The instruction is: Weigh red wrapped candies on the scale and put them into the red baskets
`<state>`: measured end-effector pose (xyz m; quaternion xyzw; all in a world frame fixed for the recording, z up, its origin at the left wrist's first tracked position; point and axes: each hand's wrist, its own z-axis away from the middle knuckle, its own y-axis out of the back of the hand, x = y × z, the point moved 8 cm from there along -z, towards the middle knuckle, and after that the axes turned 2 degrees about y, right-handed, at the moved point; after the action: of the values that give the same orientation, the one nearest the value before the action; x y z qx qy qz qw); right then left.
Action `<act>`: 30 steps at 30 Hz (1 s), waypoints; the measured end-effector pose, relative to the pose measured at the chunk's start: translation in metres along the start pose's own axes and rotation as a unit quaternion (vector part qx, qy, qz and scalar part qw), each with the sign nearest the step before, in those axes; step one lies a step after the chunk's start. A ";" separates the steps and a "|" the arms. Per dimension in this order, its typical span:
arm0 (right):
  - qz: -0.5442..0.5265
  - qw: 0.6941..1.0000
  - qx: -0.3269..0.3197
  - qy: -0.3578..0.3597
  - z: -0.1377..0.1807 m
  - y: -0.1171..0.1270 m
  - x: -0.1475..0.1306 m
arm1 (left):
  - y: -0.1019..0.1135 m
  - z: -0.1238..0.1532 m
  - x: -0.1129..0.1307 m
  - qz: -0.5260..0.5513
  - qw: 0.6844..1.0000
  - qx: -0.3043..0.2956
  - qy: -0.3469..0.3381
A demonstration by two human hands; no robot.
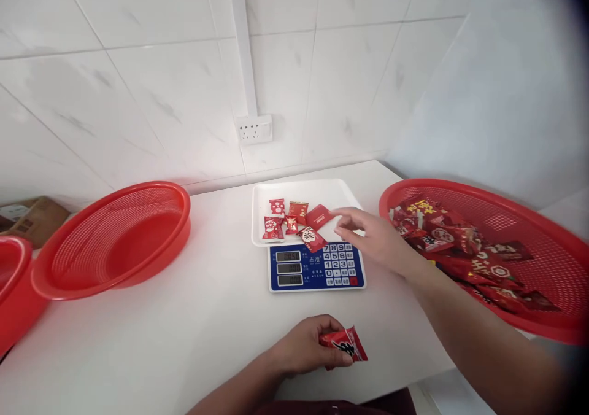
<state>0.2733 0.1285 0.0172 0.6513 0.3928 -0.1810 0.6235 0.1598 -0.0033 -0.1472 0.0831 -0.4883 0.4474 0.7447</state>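
In the head view, my left hand [317, 346] is closed around a red snack packet [346, 343] with bold black lettering, low over the front of the table. My right hand [368, 234] reaches over the right side of the white tray [262, 193] of a weighing scale. Its thumb and fingers are apart, and the fingertips are at the edge of a flat red packet [319, 217]; whether they touch it is unclear. Several small red packets lie on the tray, including a white-marked one [313, 239] at its front edge. The blue scale panel [317, 267] has lit displays and number keys.
A red basket [552, 218] heaped with red packets [460, 237] stands at the right. Another red basket [179, 231] sits at the left, with part of a third [23, 298] beside it. Behind them is a cardboard box [41, 218]. A socket [254, 129] is on the tiled wall.
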 end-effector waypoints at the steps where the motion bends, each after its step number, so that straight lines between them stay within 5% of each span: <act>1: -0.013 1.000 0.000 -0.004 0.011 -0.001 0.005 | 0.000 0.000 0.000 0.002 1.000 -0.004 -0.002; 8: -0.219 0.968 -0.073 -0.096 0.095 -0.052 0.063 | -0.002 0.001 0.001 -0.003 1.000 -0.023 -0.005; 12: -0.307 0.938 0.001 -0.164 0.127 -0.091 0.087 | 0.002 0.004 0.003 -0.050 0.999 -0.007 0.000; 15: -0.308 0.942 0.003 -0.132 0.135 -0.109 0.081 | 0.002 0.004 0.007 -0.055 0.998 -0.004 -0.015; 19: -0.283 0.958 -0.030 -0.032 0.131 -0.107 0.061 | 0.001 0.002 0.003 0.000 1.000 -0.003 -0.005; 22: -0.264 0.962 -0.068 -0.021 0.128 -0.108 0.056 | 0.000 0.002 0.003 0.017 1.000 0.000 -0.013; 26: -0.215 0.971 -0.093 -0.038 0.126 -0.114 0.056 | 0.011 0.013 0.023 -0.205 0.974 0.073 -0.059; 30: -0.194 0.975 -0.095 -0.049 0.127 -0.114 0.058 | 0.028 0.048 0.060 -0.379 0.920 0.047 -0.090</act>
<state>0.2576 0.0140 -0.1215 0.4914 0.4958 -0.2919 0.6538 0.1149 0.0210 -0.0829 0.3370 -0.4637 0.1445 0.8066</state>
